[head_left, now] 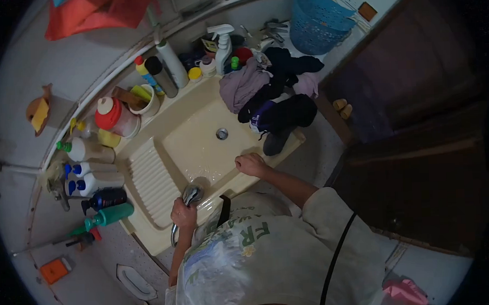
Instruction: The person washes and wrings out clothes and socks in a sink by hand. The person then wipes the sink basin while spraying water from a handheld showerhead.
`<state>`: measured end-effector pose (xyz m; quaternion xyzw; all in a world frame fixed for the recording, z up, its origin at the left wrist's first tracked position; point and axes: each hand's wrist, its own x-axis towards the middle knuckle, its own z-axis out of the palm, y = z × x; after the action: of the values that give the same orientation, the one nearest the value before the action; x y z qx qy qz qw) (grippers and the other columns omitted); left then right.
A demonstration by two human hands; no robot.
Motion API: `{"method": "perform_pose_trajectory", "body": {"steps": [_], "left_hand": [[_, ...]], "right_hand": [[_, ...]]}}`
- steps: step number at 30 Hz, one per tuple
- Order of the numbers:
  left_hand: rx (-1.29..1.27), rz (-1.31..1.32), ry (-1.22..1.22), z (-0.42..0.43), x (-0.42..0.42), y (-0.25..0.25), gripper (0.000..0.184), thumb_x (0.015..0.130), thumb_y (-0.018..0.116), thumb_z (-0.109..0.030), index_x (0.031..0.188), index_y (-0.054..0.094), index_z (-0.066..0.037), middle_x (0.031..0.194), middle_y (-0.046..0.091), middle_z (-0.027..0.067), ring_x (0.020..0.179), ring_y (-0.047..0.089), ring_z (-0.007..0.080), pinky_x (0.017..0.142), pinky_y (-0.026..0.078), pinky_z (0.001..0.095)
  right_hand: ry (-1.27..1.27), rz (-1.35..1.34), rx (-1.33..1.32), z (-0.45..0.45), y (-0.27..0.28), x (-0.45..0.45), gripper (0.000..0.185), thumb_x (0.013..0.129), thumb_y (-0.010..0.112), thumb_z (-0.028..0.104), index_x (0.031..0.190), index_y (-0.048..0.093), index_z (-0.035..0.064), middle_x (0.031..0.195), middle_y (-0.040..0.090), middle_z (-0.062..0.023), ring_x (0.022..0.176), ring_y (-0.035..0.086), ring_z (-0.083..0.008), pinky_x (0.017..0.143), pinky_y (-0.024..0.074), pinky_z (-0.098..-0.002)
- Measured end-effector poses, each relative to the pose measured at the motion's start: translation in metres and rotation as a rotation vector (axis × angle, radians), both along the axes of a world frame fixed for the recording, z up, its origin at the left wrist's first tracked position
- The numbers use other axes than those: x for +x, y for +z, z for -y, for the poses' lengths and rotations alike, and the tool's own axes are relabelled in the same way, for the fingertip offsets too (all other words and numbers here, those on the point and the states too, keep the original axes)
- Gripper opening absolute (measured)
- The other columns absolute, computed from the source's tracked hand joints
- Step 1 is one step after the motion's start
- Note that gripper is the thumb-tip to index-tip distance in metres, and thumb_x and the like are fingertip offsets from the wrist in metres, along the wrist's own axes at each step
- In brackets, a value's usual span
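Note:
My left hand [183, 214] is wrapped round the handle of a metal shower head [193, 194], whose hose shows just below the hand. The shower head sits over the near left part of a cream sink [163, 131] with a ribbed washboard [155, 181]. Water drops glisten on the basin floor near it. My right hand [251, 164] is curled closed at the sink's near rim, and nothing shows in its fingers. Beyond it, a pile of dark clothes [289, 113] and a mauve cloth [245, 86] lie over the sink's right end.
Along the back ledge stand a white spray bottle [223, 49], a red-lidded jar [112, 117] and a white cup [147, 105] of brushes. Several bottles, among them a green one [113, 215], line the left side. A blue basket [318, 26] stands at the back right.

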<state>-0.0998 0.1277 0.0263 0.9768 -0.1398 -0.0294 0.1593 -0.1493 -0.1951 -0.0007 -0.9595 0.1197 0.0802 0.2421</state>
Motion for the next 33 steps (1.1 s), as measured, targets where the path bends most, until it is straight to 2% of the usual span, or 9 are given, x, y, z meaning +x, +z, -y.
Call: {"method": "perform_pose_trajectory", "body": {"steps": [12,29,33], "left_hand": [[0.053,-0.019,0.013,0.000,-0.001,-0.007,0.023,0.068,0.061,-0.013,0.088,0.055,-0.005,0.083,0.059,0.0157,0.078,0.059,0.0374,0.068,0.047,0.0484],[0.079,-0.061,0.018,0.004,0.000,0.006,0.027,0.067,0.062,-0.018,0.089,0.054,-0.005,0.086,0.060,0.0154,0.078,0.060,0.0358,0.070,0.048,0.0470],[0.133,-0.127,0.020,0.004,0.001,0.007,0.030,0.070,0.065,-0.020,0.094,0.055,-0.005,0.090,0.060,0.0158,0.083,0.060,0.0371,0.072,0.047,0.0484]], "right_hand": [[0.045,-0.042,0.045,0.000,0.000,0.000,0.019,0.083,0.051,0.020,0.085,0.064,0.0063,0.087,0.066,-0.0129,0.083,0.063,-0.0316,0.079,0.0497,-0.0429],[0.030,-0.056,0.050,-0.001,0.011,0.001,0.020,0.083,0.050,0.020,0.088,0.064,0.0067,0.086,0.066,-0.0139,0.084,0.064,-0.0331,0.079,0.0498,-0.0435],[0.033,-0.073,0.045,-0.001,0.001,0.001,0.020,0.083,0.050,0.020,0.089,0.064,0.0071,0.087,0.066,-0.0139,0.085,0.063,-0.0328,0.080,0.0495,-0.0432]]}}
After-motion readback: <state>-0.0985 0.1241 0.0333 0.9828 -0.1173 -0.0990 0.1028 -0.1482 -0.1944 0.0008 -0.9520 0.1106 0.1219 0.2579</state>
